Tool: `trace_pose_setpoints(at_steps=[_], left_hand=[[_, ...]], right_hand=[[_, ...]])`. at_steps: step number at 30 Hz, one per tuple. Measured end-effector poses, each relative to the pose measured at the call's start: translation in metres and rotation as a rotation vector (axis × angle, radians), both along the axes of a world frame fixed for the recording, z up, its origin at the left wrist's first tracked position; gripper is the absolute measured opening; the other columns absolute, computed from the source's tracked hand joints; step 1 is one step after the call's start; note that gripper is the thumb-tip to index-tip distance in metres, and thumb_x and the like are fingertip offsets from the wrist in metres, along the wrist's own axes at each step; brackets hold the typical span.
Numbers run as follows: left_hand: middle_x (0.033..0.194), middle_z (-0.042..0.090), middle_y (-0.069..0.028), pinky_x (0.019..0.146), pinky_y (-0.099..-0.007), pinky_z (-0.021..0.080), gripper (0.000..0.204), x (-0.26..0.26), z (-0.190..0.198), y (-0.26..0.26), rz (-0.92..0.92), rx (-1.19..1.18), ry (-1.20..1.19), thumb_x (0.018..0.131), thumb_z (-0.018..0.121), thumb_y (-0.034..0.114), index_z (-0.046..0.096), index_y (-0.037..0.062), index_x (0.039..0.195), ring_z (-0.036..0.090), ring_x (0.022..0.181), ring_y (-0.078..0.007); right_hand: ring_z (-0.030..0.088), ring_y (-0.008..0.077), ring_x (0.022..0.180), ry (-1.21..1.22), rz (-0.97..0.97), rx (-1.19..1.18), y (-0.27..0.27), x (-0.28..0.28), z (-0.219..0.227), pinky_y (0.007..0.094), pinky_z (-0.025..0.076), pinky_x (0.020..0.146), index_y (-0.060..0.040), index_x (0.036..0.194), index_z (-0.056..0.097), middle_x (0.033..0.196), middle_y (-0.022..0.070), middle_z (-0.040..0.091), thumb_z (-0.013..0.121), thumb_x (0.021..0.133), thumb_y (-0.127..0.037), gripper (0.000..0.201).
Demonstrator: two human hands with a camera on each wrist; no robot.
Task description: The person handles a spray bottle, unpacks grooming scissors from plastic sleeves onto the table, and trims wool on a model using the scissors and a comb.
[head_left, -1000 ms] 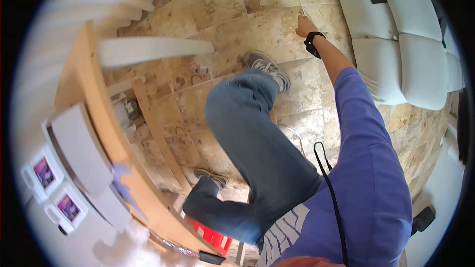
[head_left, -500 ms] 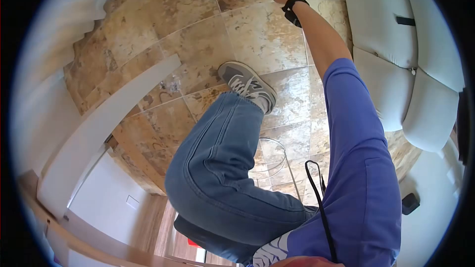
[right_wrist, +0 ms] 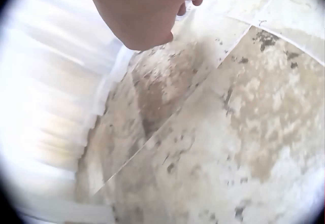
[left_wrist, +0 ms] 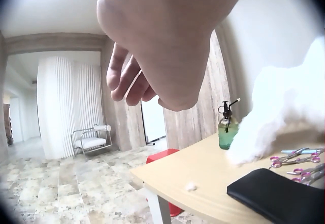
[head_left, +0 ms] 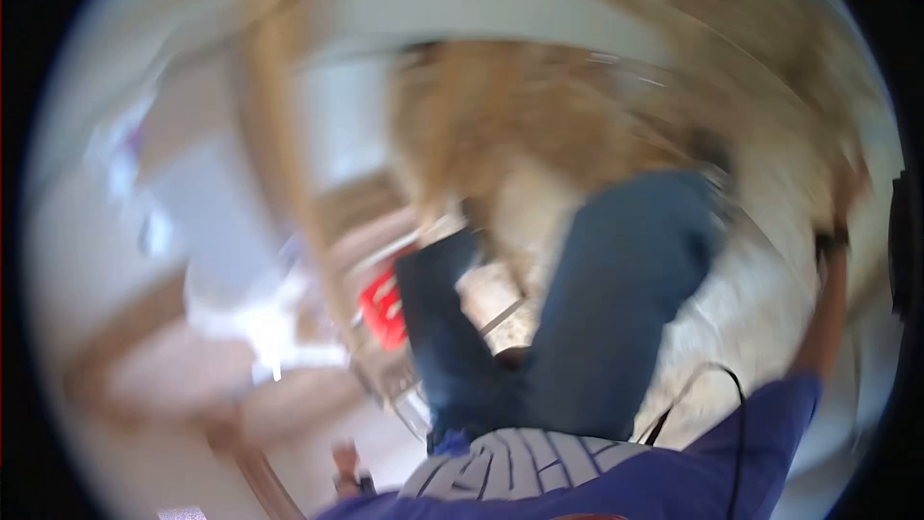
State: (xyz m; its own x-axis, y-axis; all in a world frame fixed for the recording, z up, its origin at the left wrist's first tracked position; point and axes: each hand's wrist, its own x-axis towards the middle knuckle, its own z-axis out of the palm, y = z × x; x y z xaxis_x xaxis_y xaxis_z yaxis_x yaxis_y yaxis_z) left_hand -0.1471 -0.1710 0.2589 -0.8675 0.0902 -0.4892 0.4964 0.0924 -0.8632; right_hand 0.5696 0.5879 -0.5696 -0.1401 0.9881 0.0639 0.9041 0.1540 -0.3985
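Observation:
In the left wrist view my left hand (left_wrist: pixel 157 41) hangs in the air with loosely bent fingers and nothing visible in them. It is near a light wooden table. On that table stand a green spray bottle (left_wrist: pixel 227 127) and a white fluffy mass (left_wrist: pixel 284 102). Grooming scissors with pink rings (left_wrist: pixel 299 159) and a black case (left_wrist: pixel 279 196) lie at the front. My right hand (head_left: pixel 849 183) is stretched out low at the far right of the head view, blurred. The right wrist view has this hand over the tiled floor, its fingers mostly hidden; I cannot tell whether they hold anything.
A red stool (head_left: pixel 385 303) stands under the table (left_wrist: pixel 172 176). Stone-look tiles (right_wrist: pixel 203 148) cover the floor, with pleated white fabric (right_wrist: pixel 45 97) along one side. A metal-framed chair (left_wrist: pixel 92 139) stands farther off.
Half a second ago my right hand reached toward a pale grey wisp on the floor. Now the head view has swung toward the table, the right hand appears far right, and the left hand has entered.

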Motion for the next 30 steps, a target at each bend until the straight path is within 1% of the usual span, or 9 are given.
trace_pose_setpoints(at_steps=[1, 2, 3, 6, 12, 15, 17, 20, 30], left_hand=[[0.101, 0.071, -0.0275, 0.092, -0.0514, 0.049, 0.047, 0.048, 0.031, -0.101, 0.105, 0.018, 0.101, 0.102, 0.055, 0.040, 0.072, -0.0022, 0.091, 0.065, 0.096, -0.0451], [0.077, 0.070, -0.0207, 0.081, -0.0523, 0.050, 0.040, 0.071, 0.022, -0.126, 0.046, 0.362, 0.306, 0.092, 0.063, 0.035, 0.068, 0.0043, 0.067, 0.065, 0.081, -0.0442], [0.073, 0.067, -0.0240, 0.078, -0.0539, 0.051, 0.035, 0.090, 0.012, -0.126, 0.226, 0.710, 0.466, 0.084, 0.068, 0.033, 0.068, 0.0016, 0.070, 0.065, 0.077, -0.0461], [0.076, 0.070, -0.0236, 0.075, -0.0497, 0.056, 0.023, 0.131, -0.014, -0.126, 0.264, 0.921, 0.697, 0.081, 0.069, 0.021, 0.066, -0.0003, 0.073, 0.070, 0.079, -0.0425], [0.075, 0.069, -0.0203, 0.067, -0.0480, 0.053, 0.014, 0.095, -0.066, -0.199, 0.084, 1.257, 0.774, 0.087, 0.064, 0.016, 0.066, 0.0034, 0.081, 0.067, 0.072, -0.0410], [0.077, 0.067, -0.0209, 0.067, -0.0463, 0.051, 0.011, 0.060, -0.103, -0.204, -0.115, 1.389, 0.763, 0.091, 0.062, 0.014, 0.065, 0.0032, 0.090, 0.064, 0.071, -0.0397], [0.079, 0.066, -0.0186, 0.065, -0.0445, 0.051, 0.009, 0.048, -0.127, -0.203, -0.145, 1.544, 0.761, 0.091, 0.062, 0.010, 0.064, 0.0031, 0.096, 0.064, 0.070, -0.0354], [0.086, 0.065, -0.0128, 0.061, -0.0382, 0.051, 0.009, 0.024, -0.150, -0.191, -0.203, 1.664, 0.701, 0.090, 0.063, 0.004, 0.063, 0.0030, 0.099, 0.064, 0.067, -0.0247], [0.091, 0.065, -0.0044, 0.065, -0.0258, 0.052, 0.012, -0.079, -0.139, -0.168, -0.176, 2.193, 0.489, 0.100, 0.063, 0.008, 0.063, 0.0020, 0.111, 0.062, 0.077, -0.0104]], right_hand=[[0.057, 0.0363, 0.130, 0.106, 0.040, 0.109, -0.019, -0.005, 0.006, 0.0464, 0.042, 0.112, -0.0025, 0.147, 0.051, 0.143, 0.0204, 0.059, 0.057, 0.104, -0.023, 0.048], [0.056, 0.0359, 0.133, 0.190, 0.060, 0.212, -0.034, -0.012, 0.011, 0.0452, 0.040, 0.114, -0.0009, 0.149, 0.050, 0.147, 0.0211, 0.057, 0.055, 0.106, -0.020, 0.048], [0.056, 0.0361, 0.134, 0.195, 0.108, 0.235, -0.046, -0.053, 0.074, 0.0462, 0.039, 0.114, -0.0012, 0.145, 0.057, 0.146, 0.0188, 0.059, 0.054, 0.106, -0.020, 0.043], [0.061, 0.0302, 0.127, 0.206, 0.146, 0.260, -0.101, -0.126, 0.170, 0.0405, 0.046, 0.107, -0.0032, 0.143, 0.059, 0.142, 0.0136, 0.063, 0.059, 0.103, -0.008, 0.040], [0.067, 0.0276, 0.109, 0.420, 0.236, 0.646, -0.110, -0.193, 0.368, 0.0394, 0.052, 0.094, 0.0017, 0.128, 0.069, 0.128, 0.0109, 0.072, 0.064, 0.100, -0.003, 0.029], [0.069, 0.0311, 0.102, 0.547, 0.507, 0.956, -0.115, -0.235, 0.474, 0.0451, 0.051, 0.091, 0.0066, 0.118, 0.071, 0.115, 0.0166, 0.075, 0.061, 0.098, -0.007, 0.026], [0.070, 0.0305, 0.103, 0.592, 0.733, 0.857, -0.142, -0.267, 0.539, 0.0492, 0.048, 0.096, 0.0011, 0.115, 0.071, 0.116, 0.0150, 0.075, 0.053, 0.098, -0.008, 0.027], [0.062, 0.0252, 0.101, 0.574, 1.002, 0.793, -0.189, -0.328, 0.625, 0.0432, 0.049, 0.091, -0.0046, 0.110, 0.073, 0.121, 0.0046, 0.073, 0.064, 0.086, -0.008, 0.026], [0.061, 0.0303, 0.109, 0.350, 1.072, 0.628, -0.240, -0.459, 0.697, 0.0430, 0.048, 0.096, -0.0057, 0.106, 0.073, 0.122, 0.0075, 0.071, 0.073, 0.082, -0.005, 0.024]])
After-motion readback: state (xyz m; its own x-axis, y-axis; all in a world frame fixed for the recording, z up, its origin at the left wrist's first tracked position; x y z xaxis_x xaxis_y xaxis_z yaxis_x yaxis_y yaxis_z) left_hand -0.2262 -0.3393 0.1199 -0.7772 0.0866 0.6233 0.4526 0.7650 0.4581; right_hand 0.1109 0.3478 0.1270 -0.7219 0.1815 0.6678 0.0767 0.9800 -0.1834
